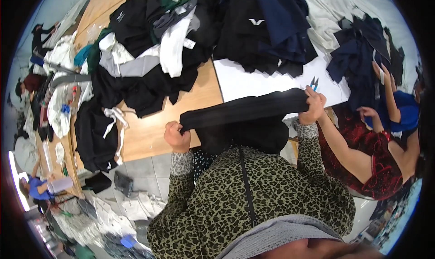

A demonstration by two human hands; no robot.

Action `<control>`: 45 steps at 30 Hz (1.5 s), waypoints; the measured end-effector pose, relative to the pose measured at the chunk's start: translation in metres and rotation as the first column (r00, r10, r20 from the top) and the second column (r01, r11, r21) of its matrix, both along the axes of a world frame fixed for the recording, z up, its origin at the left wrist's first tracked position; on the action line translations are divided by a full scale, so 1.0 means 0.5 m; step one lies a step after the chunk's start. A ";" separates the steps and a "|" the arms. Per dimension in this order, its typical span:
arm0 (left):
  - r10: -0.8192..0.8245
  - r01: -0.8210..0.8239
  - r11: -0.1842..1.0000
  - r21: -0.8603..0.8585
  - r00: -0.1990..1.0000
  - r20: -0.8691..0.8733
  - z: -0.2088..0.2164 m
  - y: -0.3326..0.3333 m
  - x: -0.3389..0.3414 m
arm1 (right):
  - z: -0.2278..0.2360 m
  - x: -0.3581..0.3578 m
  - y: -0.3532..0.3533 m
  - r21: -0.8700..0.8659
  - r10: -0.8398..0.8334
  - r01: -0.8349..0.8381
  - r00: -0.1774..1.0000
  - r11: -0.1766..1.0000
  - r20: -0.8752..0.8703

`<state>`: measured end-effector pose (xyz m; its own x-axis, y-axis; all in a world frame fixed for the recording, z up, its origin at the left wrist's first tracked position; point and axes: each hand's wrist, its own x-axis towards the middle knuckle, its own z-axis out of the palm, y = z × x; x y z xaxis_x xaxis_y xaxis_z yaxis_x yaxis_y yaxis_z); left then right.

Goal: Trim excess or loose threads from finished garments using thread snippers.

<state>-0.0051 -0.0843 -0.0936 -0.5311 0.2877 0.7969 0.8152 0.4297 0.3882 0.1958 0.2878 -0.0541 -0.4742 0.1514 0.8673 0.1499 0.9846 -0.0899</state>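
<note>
A black garment (244,106) is stretched between my two hands, its long folded band running across in front of me. My left hand (177,137) is closed on the band's left end, and my right hand (314,105) grips the other end. A small pair of blue-handled thread snips (314,84) sticks up at the fingers of my right hand, blades pointing away from me; it appears to be held there as well. Below the band, the rest of the garment hangs down in front of my body.
Heaped black, grey and white clothes (149,77) cover the table's left side. Black and navy garments (272,32) lie on the white tabletop (258,84) ahead. At right sits a person in blue (403,109) handling navy cloth; another in dark red (344,154) is closer.
</note>
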 end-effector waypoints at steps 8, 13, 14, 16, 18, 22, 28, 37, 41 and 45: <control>0.134 -0.109 0.973 0.204 0.985 -0.112 0.154 0.005 -0.071 | 0.185 -0.108 -0.036 0.055 0.326 -0.323 0.906 0.945 -0.269; 0.147 -0.098 0.958 0.271 0.975 -0.166 0.323 0.043 -0.138 | 0.322 -0.173 -0.035 0.170 0.352 -0.316 0.896 0.934 -0.270; 0.085 -0.002 0.955 0.296 0.959 -0.269 0.334 0.045 -0.143 | 0.339 -0.179 -0.042 0.226 0.367 -0.306 0.876 0.925 -0.312; -0.081 0.145 0.972 0.183 0.945 -0.317 0.345 0.038 -0.134 | 0.346 -0.171 -0.054 0.247 0.399 -0.328 0.851 0.912 -0.343; -0.313 0.302 0.947 0.106 0.943 0.113 0.325 0.035 -0.116 | 0.299 -0.151 -0.062 0.140 0.376 -0.350 0.884 0.926 -0.279; -0.113 0.053 0.993 0.109 0.731 0.673 0.117 -0.038 -0.165 | 0.062 -0.137 -0.097 -0.161 0.262 -0.254 0.965 0.954 0.028; 0.543 -0.266 0.783 -0.562 0.732 0.411 -0.146 -0.149 -0.136 | -0.072 -0.050 -0.170 -0.468 0.258 -0.071 0.901 0.881 0.349; 0.301 -0.240 0.938 -0.251 0.922 0.242 -0.093 -0.060 -0.119 | -0.096 -0.015 -0.178 -0.976 -0.026 -0.007 1.000 -0.217 -0.001; -0.067 0.245 0.964 0.106 -0.162 0.984 0.042 0.054 -0.001 | -0.071 -0.041 -0.160 -0.769 0.177 0.126 0.984 -0.627 0.017; -0.379 -0.171 0.876 0.452 -0.822 0.425 0.022 0.132 0.097 | -0.115 -0.046 -0.169 -0.596 0.188 0.055 0.969 -0.801 -0.163</control>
<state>0.0433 -0.0182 -0.0825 -0.0459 0.6913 -0.7211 -0.9544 0.1828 0.2360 0.1730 0.2032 -0.1117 -0.6612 0.2827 -0.6949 0.2213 -0.8116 -0.5407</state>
